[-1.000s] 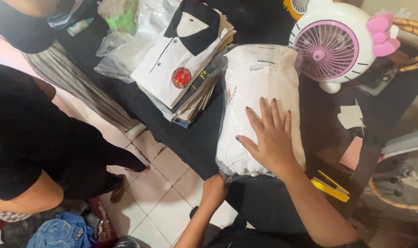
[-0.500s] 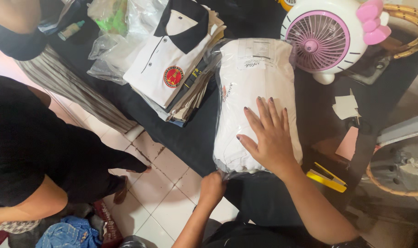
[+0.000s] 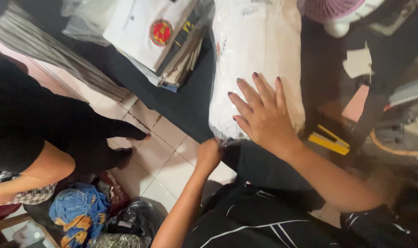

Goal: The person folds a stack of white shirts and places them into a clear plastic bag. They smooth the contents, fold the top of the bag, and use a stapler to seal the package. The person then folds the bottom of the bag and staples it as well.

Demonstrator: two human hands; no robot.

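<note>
Nearest the camera, the left hand (image 3: 209,155) is curling at the lower edge of a white bagged bundle (image 3: 257,55), its fingers closing together on the crinkled clear plastic where the wrap gathers at the near end. Just above it, the right hand (image 3: 264,117) is lying flat on the bundle's near half, palm down, fingers (image 3: 250,94) spreading apart over the glossy film (dark polish is showing on the nails). The bundle itself is a long, soft, pillow-like rectangle of folded white cloth in shiny plastic, lying lengthwise on the dark surface (image 3: 190,103), which is draped in matte black fabric, its near end overhanging the edge.

Beside the right wrist, a flat yellow strip-shaped tool (image 3: 329,141) is resting on the dark surface. To the left, on the pale glossy tiled floor (image 3: 167,158), another person in black clothing (image 3: 39,124) is crouching near a blue and orange crumpled cloth (image 3: 78,216).

Farther off, a stack of folded white shirts (image 3: 158,36) with a round red badge is sitting left of the bundle, well apart from both hands. Past the bundle, the pink grille of a small fan (image 3: 330,11) is peeking in at the top edge.
</note>
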